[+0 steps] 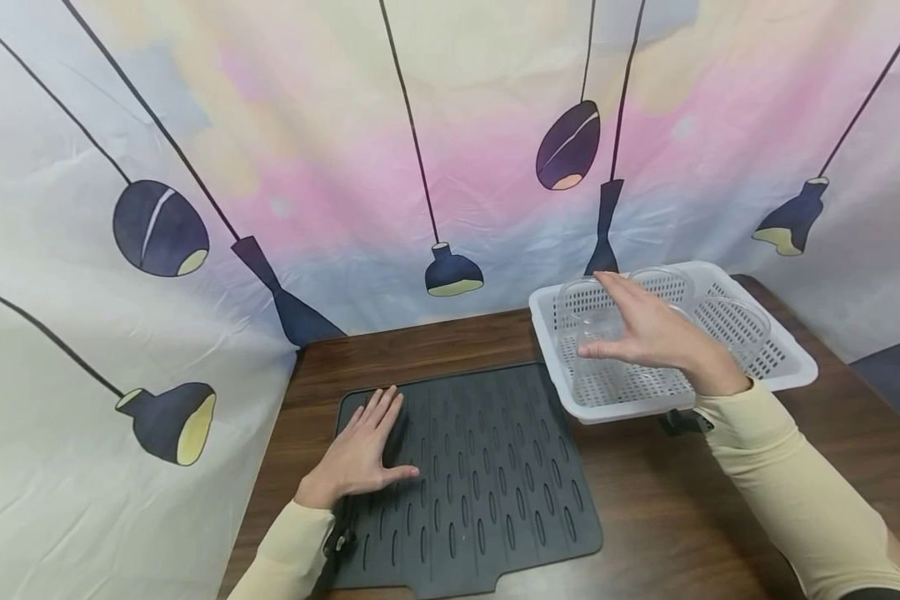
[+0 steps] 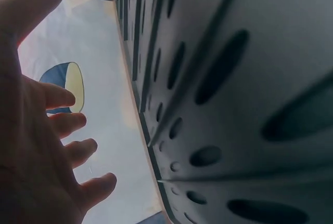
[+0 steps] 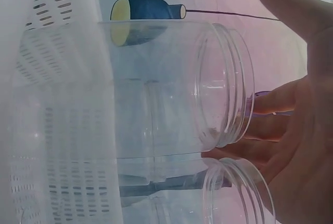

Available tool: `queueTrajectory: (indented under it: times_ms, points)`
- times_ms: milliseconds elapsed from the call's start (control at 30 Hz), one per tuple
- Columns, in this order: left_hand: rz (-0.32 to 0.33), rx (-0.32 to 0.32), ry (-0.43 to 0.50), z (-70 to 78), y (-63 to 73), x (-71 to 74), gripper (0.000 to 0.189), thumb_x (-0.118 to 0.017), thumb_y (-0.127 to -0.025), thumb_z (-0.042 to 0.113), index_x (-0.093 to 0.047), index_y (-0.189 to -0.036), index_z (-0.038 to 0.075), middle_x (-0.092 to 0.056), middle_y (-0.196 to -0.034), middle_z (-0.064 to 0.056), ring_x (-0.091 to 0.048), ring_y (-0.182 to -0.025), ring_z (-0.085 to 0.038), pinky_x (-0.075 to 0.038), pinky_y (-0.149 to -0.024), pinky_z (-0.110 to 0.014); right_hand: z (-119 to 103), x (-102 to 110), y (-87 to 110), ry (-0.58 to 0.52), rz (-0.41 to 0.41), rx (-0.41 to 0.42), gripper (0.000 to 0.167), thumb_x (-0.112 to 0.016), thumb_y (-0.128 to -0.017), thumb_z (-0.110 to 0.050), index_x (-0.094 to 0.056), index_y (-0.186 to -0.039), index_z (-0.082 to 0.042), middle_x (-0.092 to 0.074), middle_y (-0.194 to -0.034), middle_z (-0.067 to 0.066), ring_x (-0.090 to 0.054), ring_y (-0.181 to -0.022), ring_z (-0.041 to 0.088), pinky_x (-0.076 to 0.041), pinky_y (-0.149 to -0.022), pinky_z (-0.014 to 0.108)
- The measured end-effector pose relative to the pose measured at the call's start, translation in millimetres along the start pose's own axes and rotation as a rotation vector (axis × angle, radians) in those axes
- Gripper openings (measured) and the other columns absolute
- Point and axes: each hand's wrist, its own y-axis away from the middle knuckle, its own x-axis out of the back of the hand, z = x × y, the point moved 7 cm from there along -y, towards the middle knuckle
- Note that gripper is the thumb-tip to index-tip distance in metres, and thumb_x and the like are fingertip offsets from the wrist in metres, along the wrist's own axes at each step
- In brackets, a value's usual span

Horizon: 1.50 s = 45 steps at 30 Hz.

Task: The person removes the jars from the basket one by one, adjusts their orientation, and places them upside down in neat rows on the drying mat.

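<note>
My left hand [image 1: 356, 454] hovers over the left part of a dark grey ribbed drying mat [image 1: 487, 500], fingers straight and thumb spread. In the left wrist view a gap shows between that hand [image 2: 41, 146] and the mat's slotted surface [image 2: 223, 130]. At the white plastic basket [image 1: 585, 410], my right hand [image 1: 652, 329] reaches over a clear wide-mouthed jar [image 1: 596, 367], thumb and fingers spread apart. In the right wrist view the fingers lie beside and behind the threaded jar mouth [image 3: 229, 89]; contact is hard to tell.
More clear jars stand in the basket, one at the back [image 1: 663, 283] and one at the right [image 1: 742, 329]. The brown wooden table [image 1: 645, 517] reaches back to a fabric backdrop [image 1: 330, 167] printed with hanging lamps. The basket stands at the back right.
</note>
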Motion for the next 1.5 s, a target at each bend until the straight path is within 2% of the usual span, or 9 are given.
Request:
queueTrajectory:
  times_ms: [133,433,700,833,1100,1500]
  points:
    - [0.003,0.005,0.005,-3.7,4.6,-4.5,0.112,-0.067,-0.076,0.069,-0.023,-0.155,0.003,-0.019,-0.162,-0.016,-0.019,-0.148,-0.037,-0.025,-0.113,-0.06,-1,-1,1.2,0.019,-0.021,0.007,0.115,-0.075,-0.074,-0.063,-0.022,-0.154,-0.001,-0.029,-0.156,0.024,-0.03,-0.142,0.043,-0.025,-0.114,0.058]
    - [-0.053,0.041,0.024,-10.5,12.6,-12.6,0.113,-0.065,-0.076,0.072,-0.023,-0.155,0.004,-0.02,-0.161,-0.017,-0.021,-0.148,-0.037,-0.028,-0.113,-0.06,-6,0,1.9,0.095,-0.028,0.052,0.107,-0.083,-0.072,-0.049,-0.031,-0.149,0.005,-0.038,-0.151,0.025,-0.039,-0.136,0.043,-0.032,-0.111,0.057]
    - [-0.101,0.072,0.038,-15.9,19.5,-18.9,0.113,-0.062,-0.075,0.075,-0.023,-0.155,0.005,-0.019,-0.162,-0.016,-0.019,-0.148,-0.037,-0.027,-0.113,-0.06,-11,0,2.4,0.159,-0.066,0.069,0.082,-0.083,-0.075,-0.038,-0.05,-0.138,0.003,-0.05,-0.14,0.026,-0.048,-0.127,0.045,-0.038,-0.105,0.058]
    - [-0.13,0.083,0.038,-18.1,20.6,-22.5,0.114,-0.062,-0.075,0.076,-0.023,-0.155,0.006,-0.018,-0.162,-0.015,-0.018,-0.149,-0.037,-0.026,-0.114,-0.059,-12,0,1.8,0.16,-0.069,0.079,0.075,-0.083,-0.075,-0.034,-0.054,-0.135,0.002,-0.053,-0.137,0.024,-0.05,-0.126,0.043,-0.04,-0.103,0.057]
    - [-0.215,0.107,0.053,-19.5,23.4,-27.7,0.117,-0.061,-0.073,0.079,-0.021,-0.156,0.006,-0.016,-0.163,-0.015,-0.016,-0.149,-0.036,-0.026,-0.114,-0.058,-17,0,1.1,0.177,-0.072,0.1,0.074,-0.083,-0.075,-0.035,-0.057,-0.132,0.004,-0.054,-0.136,0.025,-0.051,-0.125,0.042,-0.041,-0.103,0.056]
    - [-0.27,0.125,0.072,-19.8,26.1,-32.8,0.114,-0.062,-0.074,0.077,-0.025,-0.155,0.006,-0.013,-0.163,-0.014,-0.015,-0.15,-0.035,-0.023,-0.116,-0.057,-20,-7,2.5,0.179,-0.006,0.107,0.079,-0.085,-0.071,-0.036,-0.056,-0.13,0.007,-0.056,-0.132,0.027,-0.053,-0.122,0.043,-0.043,-0.102,0.056]
